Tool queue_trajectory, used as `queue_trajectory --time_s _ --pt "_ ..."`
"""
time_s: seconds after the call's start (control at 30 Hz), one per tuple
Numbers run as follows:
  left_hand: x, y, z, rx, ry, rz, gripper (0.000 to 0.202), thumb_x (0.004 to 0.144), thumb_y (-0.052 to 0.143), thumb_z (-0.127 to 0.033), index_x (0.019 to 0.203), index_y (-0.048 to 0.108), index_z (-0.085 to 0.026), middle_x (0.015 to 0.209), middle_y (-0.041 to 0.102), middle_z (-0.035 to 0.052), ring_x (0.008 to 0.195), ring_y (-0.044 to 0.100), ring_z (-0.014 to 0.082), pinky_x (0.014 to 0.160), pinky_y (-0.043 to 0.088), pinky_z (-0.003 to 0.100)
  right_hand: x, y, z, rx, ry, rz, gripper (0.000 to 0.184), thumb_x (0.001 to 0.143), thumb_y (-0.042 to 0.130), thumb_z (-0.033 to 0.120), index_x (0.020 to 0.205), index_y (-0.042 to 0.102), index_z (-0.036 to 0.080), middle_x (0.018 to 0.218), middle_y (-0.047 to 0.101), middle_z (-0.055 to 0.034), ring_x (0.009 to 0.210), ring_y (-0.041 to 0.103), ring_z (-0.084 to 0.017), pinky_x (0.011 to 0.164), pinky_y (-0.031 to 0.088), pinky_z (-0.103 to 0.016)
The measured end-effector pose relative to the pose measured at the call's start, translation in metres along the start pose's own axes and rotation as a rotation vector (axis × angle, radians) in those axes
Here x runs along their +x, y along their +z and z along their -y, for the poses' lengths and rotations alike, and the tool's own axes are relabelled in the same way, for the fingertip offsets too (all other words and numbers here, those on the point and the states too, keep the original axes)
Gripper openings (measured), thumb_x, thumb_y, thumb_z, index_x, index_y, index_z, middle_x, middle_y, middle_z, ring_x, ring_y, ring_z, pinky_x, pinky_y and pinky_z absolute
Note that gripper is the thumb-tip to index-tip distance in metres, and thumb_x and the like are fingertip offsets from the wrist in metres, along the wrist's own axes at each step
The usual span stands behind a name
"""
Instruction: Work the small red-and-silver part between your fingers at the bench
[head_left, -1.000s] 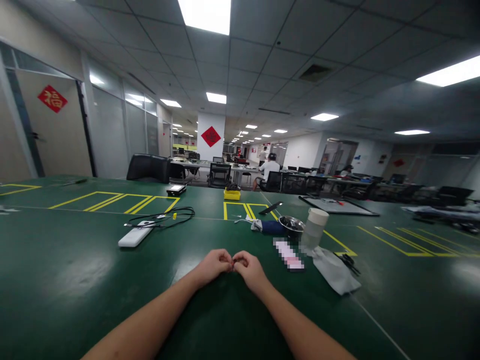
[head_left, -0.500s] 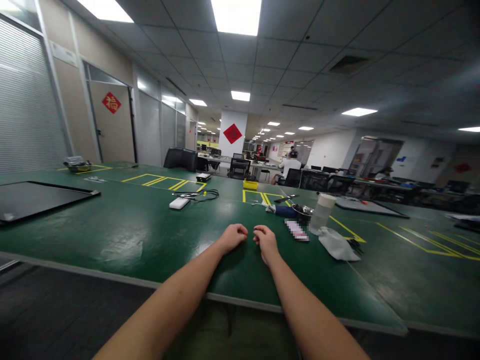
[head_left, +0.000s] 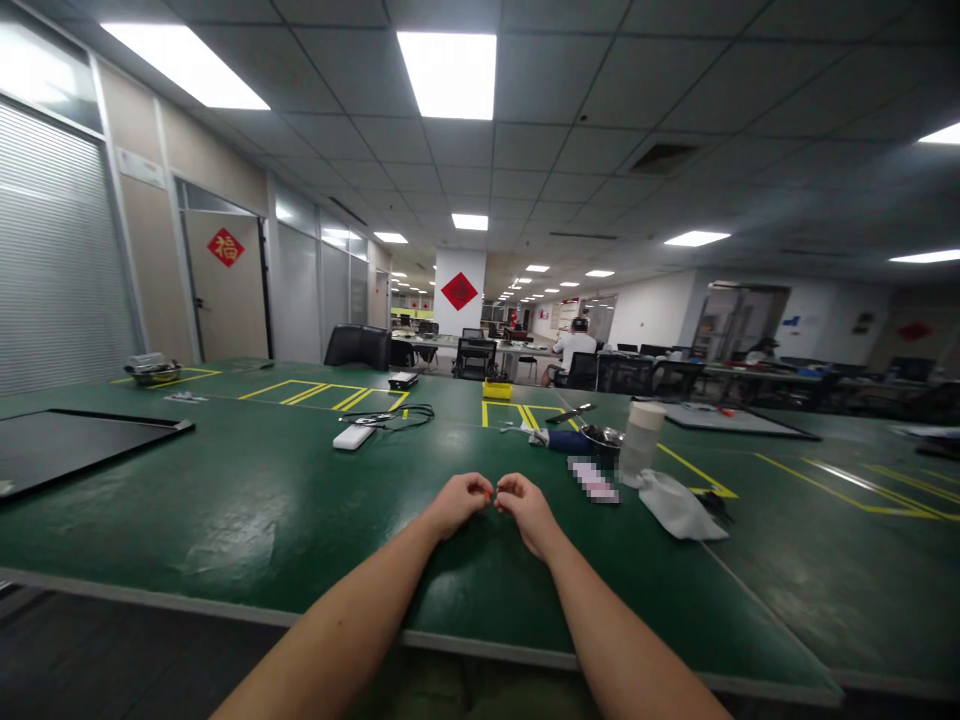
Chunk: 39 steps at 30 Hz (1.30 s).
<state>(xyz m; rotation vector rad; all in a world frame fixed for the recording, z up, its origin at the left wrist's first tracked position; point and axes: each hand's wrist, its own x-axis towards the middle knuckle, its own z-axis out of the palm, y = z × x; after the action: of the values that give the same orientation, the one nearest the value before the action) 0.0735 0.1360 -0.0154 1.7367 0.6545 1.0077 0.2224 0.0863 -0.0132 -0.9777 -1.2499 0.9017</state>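
Note:
My left hand (head_left: 459, 503) is pinched above the green table (head_left: 300, 530), thumb and forefinger closed on a tiny red piece (head_left: 490, 493). Its kind is too small to make out. Facing it, my right hand (head_left: 529, 510) also has its fingertips pressed together, almost touching the left fingertips. Whatever it may hold is hidden by the fingers. Both forearms reach in over the near edge of the table. The closest object to the right hand is a pixelated, pinkish flat item (head_left: 594, 480).
On the right stand a translucent bottle (head_left: 640, 445), a white pouch (head_left: 679, 505) and a metal bowl (head_left: 602, 438). A white power bank (head_left: 353, 436) with black cables lies left of centre. Far left is a black board (head_left: 82, 450). A person (head_left: 576, 350) sits in the background.
My hands have come closer together, so the fingertips nearly meet. The view has tilted upward, and the table and its objects appear lower.

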Motion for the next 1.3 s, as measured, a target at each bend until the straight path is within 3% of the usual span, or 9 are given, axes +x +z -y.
queue_trajectory --time_s 0.2,0.37,0.47,0.67,0.83,1.1,1.3 --pt "-0.0032 0.0015 -0.0059 -0.047 -0.034 0.004 0.019 0.061 0.059 -0.011 0.079 0.065 -0.011 0.068 0.063 0.0013 0.063 0.055 0.0122 0.064 0.042 0.024 -0.0083 0.0033 0.0059 -0.156 -0.031 0.033 0.020 0.062 0.063 0.022 0.079 0.057 0.016 0.073 0.061 0.0018 0.055 0.052 -0.010 0.054 0.039 -0.023" --pt "-0.0022 0.0025 -0.0038 -0.102 -0.048 -0.042 0.020 0.059 0.063 -0.011 0.079 0.065 -0.011 0.071 0.065 0.0021 0.066 0.057 0.0127 0.065 0.043 0.024 -0.0069 0.0013 0.0033 -0.214 -0.004 0.061 0.023 0.064 0.065 0.026 0.083 0.057 0.016 0.050 0.048 0.0083 0.044 0.040 -0.008 0.046 0.026 -0.020" --pt "-0.0014 0.0022 -0.0033 -0.122 -0.037 -0.039 0.021 0.059 0.064 -0.010 0.080 0.066 -0.011 0.077 0.067 0.0040 0.073 0.060 0.0146 0.071 0.044 0.025 -0.0039 -0.0007 0.0000 -0.230 -0.020 0.051 0.024 0.064 0.065 0.026 0.084 0.056 0.017 0.050 0.046 0.0086 0.044 0.037 -0.007 0.045 0.024 -0.019" --pt "-0.0042 0.0022 -0.0066 -0.086 -0.062 -0.023 0.019 0.060 0.065 -0.012 0.079 0.066 -0.010 0.074 0.067 0.0035 0.068 0.058 0.0136 0.067 0.043 0.024 -0.0008 -0.0032 0.0001 -0.329 -0.058 0.044 0.020 0.064 0.062 0.026 0.081 0.057 0.018 0.055 0.052 0.0056 0.047 0.044 -0.010 0.046 0.031 -0.021" --pt "-0.0047 0.0023 -0.0039 -0.091 -0.038 -0.041 0.019 0.060 0.067 -0.014 0.079 0.065 -0.011 0.073 0.065 0.0027 0.067 0.057 0.0127 0.065 0.042 0.023 -0.0004 -0.0021 0.0019 -0.374 -0.120 0.067 0.016 0.064 0.061 0.024 0.079 0.060 0.017 0.069 0.061 0.0007 0.063 0.056 -0.015 0.059 0.043 -0.025" --pt "-0.0020 0.0013 -0.0036 -0.065 -0.040 -0.033 0.018 0.063 0.062 -0.014 0.081 0.066 -0.011 0.071 0.064 0.0019 0.065 0.054 0.0119 0.061 0.040 0.022 0.0000 -0.0031 0.0022 -0.368 -0.116 0.057 0.017 0.065 0.061 0.021 0.082 0.060 0.016 0.068 0.062 0.0007 0.060 0.056 -0.014 0.059 0.043 -0.025" --pt "-0.0025 0.0007 -0.0001 -0.063 -0.020 -0.041 0.017 0.061 0.062 -0.013 0.077 0.065 -0.011 0.072 0.064 0.0014 0.066 0.055 0.0121 0.065 0.042 0.022 -0.0002 -0.0025 0.0039 -0.332 -0.094 0.063 0.022 0.065 0.064 0.026 0.085 0.062 0.016 0.076 0.066 -0.0031 0.069 0.061 -0.017 0.065 0.047 -0.028"
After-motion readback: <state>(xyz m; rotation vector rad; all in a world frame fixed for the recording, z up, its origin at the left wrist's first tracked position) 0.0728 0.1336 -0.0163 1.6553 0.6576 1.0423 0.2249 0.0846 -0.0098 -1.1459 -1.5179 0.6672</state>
